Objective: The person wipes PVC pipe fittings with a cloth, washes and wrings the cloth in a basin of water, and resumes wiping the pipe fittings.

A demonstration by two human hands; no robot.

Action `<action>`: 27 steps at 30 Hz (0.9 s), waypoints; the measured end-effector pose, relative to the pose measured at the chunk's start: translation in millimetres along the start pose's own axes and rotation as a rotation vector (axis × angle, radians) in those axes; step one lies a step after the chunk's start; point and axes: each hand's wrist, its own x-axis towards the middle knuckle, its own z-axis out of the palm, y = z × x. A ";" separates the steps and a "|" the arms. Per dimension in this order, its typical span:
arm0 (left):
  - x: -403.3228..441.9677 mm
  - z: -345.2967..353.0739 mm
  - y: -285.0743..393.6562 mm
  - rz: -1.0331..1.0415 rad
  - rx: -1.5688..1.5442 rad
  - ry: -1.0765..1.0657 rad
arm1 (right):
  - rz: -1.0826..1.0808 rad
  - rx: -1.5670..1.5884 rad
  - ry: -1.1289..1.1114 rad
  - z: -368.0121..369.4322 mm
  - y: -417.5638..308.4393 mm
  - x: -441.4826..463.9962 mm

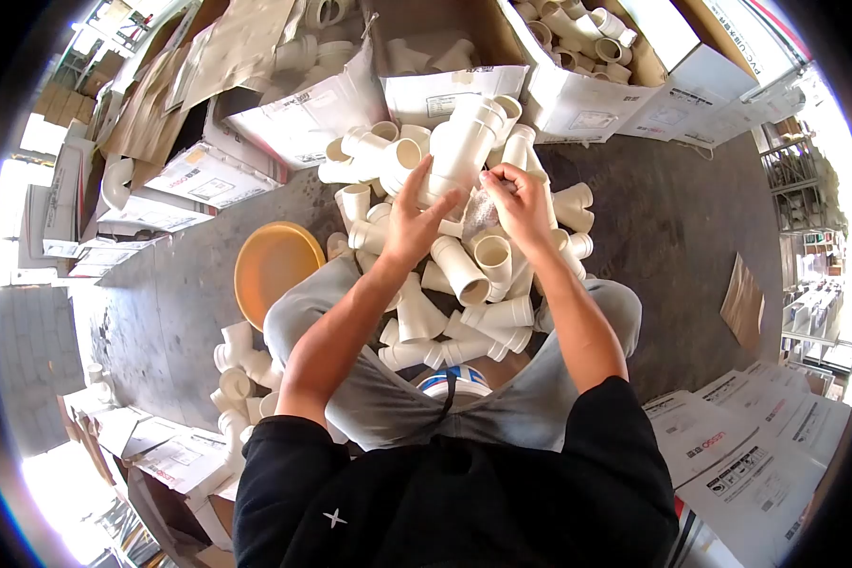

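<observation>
Both my hands are over a heap of white pipe fittings (462, 270) on the floor in front of my knees. My left hand (415, 220) has its fingers apart and lies against the lower left side of a large white fitting (466, 142). On the right, my right hand (518, 204) is closed, with thumb and fingers pinched on a crumpled clear plastic bag (481, 210). The bag hangs just below the large fitting. What lies inside the bag is too small to tell.
An orange basin (276, 270) stands left of my knee. Open cartons (298, 118) of fittings line the far side. More fittings (246, 355) lie at the left. Flattened cardboard (762, 440) lies at the lower right, and a brown cardboard piece (743, 301) at the right.
</observation>
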 end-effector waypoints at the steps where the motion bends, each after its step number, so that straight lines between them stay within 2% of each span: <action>1: 1.9 -1.2 -3.4 0.011 0.021 0.006 | 0.056 0.023 -0.004 -1.7 -2.5 -0.7; 3: 3.1 -2.4 -2.0 0.030 0.065 0.016 | 0.084 0.084 0.014 -2.4 0.0 0.1; 6: 0.0 -4.7 16.0 -0.186 -0.048 0.007 | 0.030 0.197 0.071 -2.3 5.4 1.2; 9: 3.0 -9.7 20.3 -0.402 -0.320 0.074 | 0.128 0.338 0.163 -5.0 9.6 5.3; 10: 2.9 -10.7 23.6 -0.407 -0.406 0.074 | 0.143 0.307 0.192 -10.4 12.3 8.0; 12: 4.8 -12.7 28.4 -0.476 -0.511 0.122 | -0.037 0.290 0.356 0.8 9.7 13.1; 15: 7.3 -15.0 23.2 -0.512 -0.595 0.158 | 0.202 0.245 0.282 -21.2 21.5 18.1; 18: 11.0 -18.1 8.4 -0.535 -0.648 0.132 | 0.300 0.557 0.428 -31.7 30.3 24.5; 21: 13.3 -18.5 2.3 -0.581 -0.679 0.085 | 0.470 0.994 0.378 -38.2 -18.1 21.0; 22: 13.9 -18.1 1.0 -0.605 -0.673 0.063 | 0.415 1.025 0.335 -44.0 2.5 27.8; 23: 13.0 -17.1 -0.4 -0.630 -0.667 0.039 | 0.357 0.824 0.356 -50.0 22.8 30.2; 26: 12.3 -12.4 0.6 -0.684 -0.763 -0.050 | 0.067 0.478 0.585 -42.9 46.2 36.4; 27: 10.7 -10.3 1.5 -0.679 -0.781 -0.098 | -0.035 0.072 0.680 -41.4 48.4 40.1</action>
